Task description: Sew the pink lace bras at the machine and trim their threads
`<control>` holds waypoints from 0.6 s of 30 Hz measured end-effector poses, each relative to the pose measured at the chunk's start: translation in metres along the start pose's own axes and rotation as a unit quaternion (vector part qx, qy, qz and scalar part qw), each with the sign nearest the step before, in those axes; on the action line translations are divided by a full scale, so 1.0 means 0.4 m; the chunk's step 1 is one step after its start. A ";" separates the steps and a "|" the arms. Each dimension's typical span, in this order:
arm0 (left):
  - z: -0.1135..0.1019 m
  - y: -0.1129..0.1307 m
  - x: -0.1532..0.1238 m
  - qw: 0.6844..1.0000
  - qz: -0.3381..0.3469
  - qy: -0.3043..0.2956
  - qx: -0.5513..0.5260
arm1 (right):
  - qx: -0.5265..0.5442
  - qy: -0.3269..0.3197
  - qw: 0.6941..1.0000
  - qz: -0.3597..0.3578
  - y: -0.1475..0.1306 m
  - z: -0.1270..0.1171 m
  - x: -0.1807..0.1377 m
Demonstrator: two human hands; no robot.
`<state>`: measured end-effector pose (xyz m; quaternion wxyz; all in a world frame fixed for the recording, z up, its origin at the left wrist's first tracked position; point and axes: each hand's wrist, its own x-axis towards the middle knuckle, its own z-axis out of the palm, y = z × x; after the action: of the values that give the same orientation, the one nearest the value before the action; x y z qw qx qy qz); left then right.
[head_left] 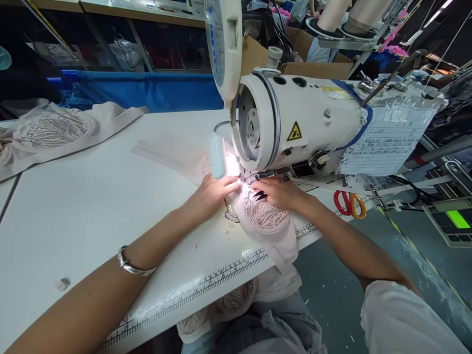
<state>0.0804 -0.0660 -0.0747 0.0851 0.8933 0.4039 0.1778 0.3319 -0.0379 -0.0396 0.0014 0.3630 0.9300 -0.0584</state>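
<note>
A pale pink bra (267,211) with a strappy lace cup lies under the needle area of a white sewing machine (295,118). My left hand (214,194) pinches its edge at the lit needle, fingers closed. From the other side my right hand (278,191) presses near the same spot, fingers curled. Black pointed blades of what look like thread snips (260,195) stick out beneath that hand; their handles are hidden. Sheer pink fabric (165,152) spreads behind the needle. The fingertips partly cover the stitching point.
Another pink lace piece (55,128) lies at the far left of the white table (110,196). A printed ruler (221,280) follows the front edge. Scissors with red and orange handles (349,204) hang at the right. More pink fabric (236,300) rests on my lap.
</note>
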 end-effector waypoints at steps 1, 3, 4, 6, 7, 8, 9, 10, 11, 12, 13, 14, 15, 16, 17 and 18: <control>0.000 -0.002 0.001 1.000 0.000 -0.002 -0.002 | 0.004 -0.001 1.000 0.003 -0.002 -0.001 0.002; -0.001 -0.002 0.003 1.000 0.004 -0.006 0.001 | 0.012 0.003 1.000 0.017 -0.004 0.000 0.006; -0.003 0.002 0.004 1.000 0.005 -0.006 0.011 | 0.020 0.005 0.999 0.029 -0.005 0.001 0.009; -0.006 0.020 0.007 0.998 -0.001 0.005 0.058 | 0.045 0.002 0.997 0.063 -0.009 0.007 0.016; -0.007 0.033 0.008 0.996 -0.006 0.016 0.091 | 0.059 -0.002 0.995 0.081 -0.010 0.011 0.018; -0.008 0.050 0.008 0.992 -0.008 0.027 0.122 | 0.072 -0.004 0.992 0.099 -0.012 0.016 0.020; -0.008 0.067 0.007 0.989 -0.008 0.037 0.146 | 0.080 -0.003 0.990 0.116 -0.013 0.022 0.021; -0.006 0.085 0.006 0.986 -0.006 0.043 0.159 | 0.086 0.004 0.988 0.129 -0.013 0.029 0.020; -0.003 0.102 0.003 0.986 -0.004 0.046 0.160 | 0.090 0.015 0.986 0.138 -0.012 0.036 0.018; 0.001 0.118 -0.001 0.987 -0.001 0.049 0.151 | 0.094 0.029 0.985 0.139 -0.009 0.043 0.015; 0.007 0.131 -0.005 0.989 -0.001 0.052 0.140 | 0.098 0.045 0.985 0.132 -0.006 0.050 0.011; 0.013 0.142 -0.010 0.989 -0.002 0.057 0.133 | 0.100 0.063 0.986 0.114 -0.002 0.056 0.006; 0.021 0.150 -0.015 0.989 -0.003 0.060 0.133 | 0.102 0.078 0.988 0.087 0.002 0.061 0.001; 0.029 0.156 -0.019 0.988 -0.002 0.063 0.142 | 0.099 0.090 0.989 0.058 0.005 0.064 -0.004; 0.036 0.160 -0.023 0.986 -0.001 0.063 0.155 | 0.092 0.098 0.990 0.030 0.009 0.065 -0.010; 0.043 0.162 -0.026 0.984 0.000 0.060 0.169 | 0.083 0.101 0.991 0.009 0.011 0.065 -0.014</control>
<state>0.1254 -0.1166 -0.0739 -0.0912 0.8826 0.4324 0.1603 0.3381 -0.0415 -0.0657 -0.1224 0.3745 0.9138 -0.0983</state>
